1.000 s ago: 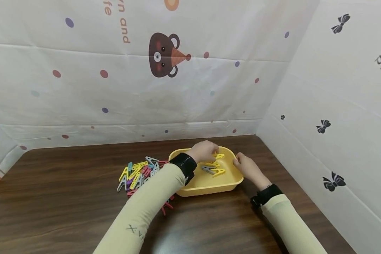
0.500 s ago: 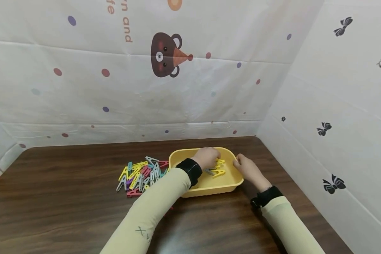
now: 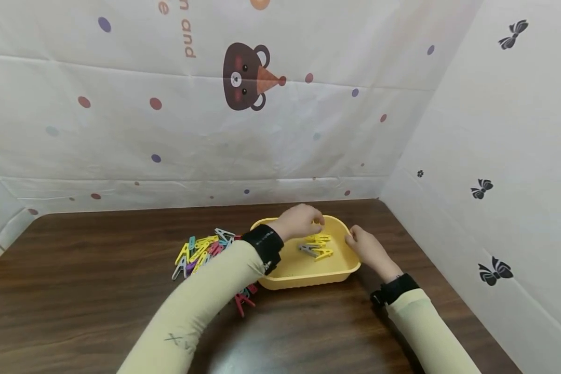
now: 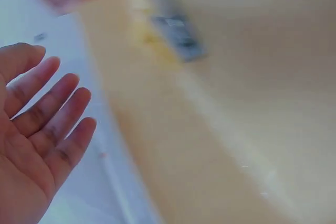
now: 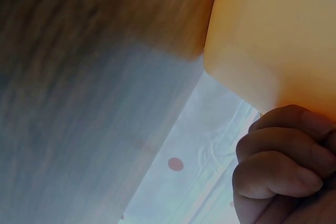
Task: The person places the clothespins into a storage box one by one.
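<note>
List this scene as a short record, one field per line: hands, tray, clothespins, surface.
left hand: over the far part of the tray, fingers straight and spread, holding nothing
right hand: at the tray's right rim, fingers curled against its outer wall
tray: yellow tray on the table, shallow
in tray: a few yellow clothespins and a grey clothespin
beside tray: pile of coloured clothespins to its left; red ones by the near corner
surface: dark wooden table

Makeshift recording booth — cartoon-print sheets walling a wooden table
</note>
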Demonstrator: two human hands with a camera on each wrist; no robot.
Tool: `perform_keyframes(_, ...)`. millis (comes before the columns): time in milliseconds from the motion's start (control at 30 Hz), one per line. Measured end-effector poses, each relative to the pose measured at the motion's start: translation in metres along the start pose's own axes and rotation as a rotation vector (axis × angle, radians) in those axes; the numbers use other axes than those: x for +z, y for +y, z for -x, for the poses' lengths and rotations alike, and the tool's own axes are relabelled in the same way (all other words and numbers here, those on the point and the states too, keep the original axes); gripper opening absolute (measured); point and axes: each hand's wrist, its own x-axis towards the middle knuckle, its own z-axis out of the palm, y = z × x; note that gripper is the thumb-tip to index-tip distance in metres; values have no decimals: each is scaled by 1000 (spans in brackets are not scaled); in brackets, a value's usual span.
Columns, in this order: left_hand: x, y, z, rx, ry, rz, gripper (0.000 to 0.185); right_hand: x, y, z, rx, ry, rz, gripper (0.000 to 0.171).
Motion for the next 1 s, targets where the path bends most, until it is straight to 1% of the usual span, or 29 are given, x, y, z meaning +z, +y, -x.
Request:
perform_keyframes(100, -25, 3, 18, 34, 43, 139, 24, -2, -3, 1, 2, 2, 9, 21)
perform_keyframes(167, -39, 7, 32, 69, 51, 186, 23, -4, -4, 1, -2, 3, 17, 21)
perform_keyframes(233, -50, 13, 50, 116, 37, 179, 22, -5, -3, 2, -8, 4, 21, 22)
perform_keyframes(300, -58, 20, 69, 181, 15, 138, 22, -6, -3, 2, -10, 3, 22, 22)
perform_keyframes(400, -64, 27, 103, 254, -22, 60, 21, -6, -1, 3, -20, -2, 20, 22)
perform_keyframes(433, -64, 28, 115, 270, -30, 30, 21, -5, -1, 2, -17, -4, 18, 22)
perform_keyframes(500, -65, 27, 137, 269, -50, -26, 20, -4, -1, 1, -18, -7, 20, 23)
perform_keyframes(567, -63, 20, 156, 255, -60, -76, 19, -4, -2, 0, -15, -7, 24, 24)
perform_keyframes(633, -59, 8, 172, 239, -63, -93, 19, -5, -2, -1, -9, -3, 29, 24)
perform_keyframes(767, -49, -19, 196, 186, -99, -55, 20, -7, -3, -1, -2, -4, 32, 23)
perform_keyframes(867, -39, -35, 212, 125, -131, -34, 20, -6, -2, -1, -5, -14, 30, 23)
perform_keyframes(1000, -26, -52, 224, 102, -114, -65, 18, -4, -1, -1, -7, -14, 25, 23)
